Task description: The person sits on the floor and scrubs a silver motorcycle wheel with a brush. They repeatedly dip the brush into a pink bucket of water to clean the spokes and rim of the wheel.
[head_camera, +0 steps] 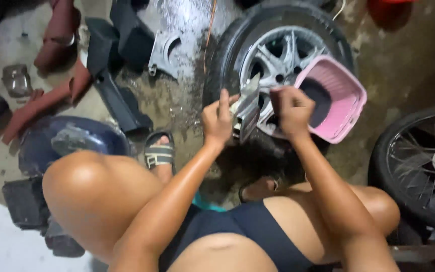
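Squatting on the wet concrete floor (177, 100), the person is holding a thin grey metal-looking plate (247, 108) up between both hands, just in front of a car wheel with a silver alloy rim (278, 60) that is lying flat on the floor. The left hand (217, 121) is gripping the plate's left edge, fingers curled round it and thumb pressing on the near face. The right hand (292, 112) is closed in a fist beside the plate's right edge; whatever it is clutching is too hidden to make out, though it looks like something small being pressed against the plate. A pink plastic basket (334, 100) is resting tilted on the wheel, just right of that fist. To work the plate well, the left hand would be wise to keep it steady and upright while the right is rubbing in short, firm strokes, away from the thin edge. Dark plastic panels (122, 45) and red ones (56, 35) are lying scattered far left, and a spoked wheel (424, 166) is standing at the right.
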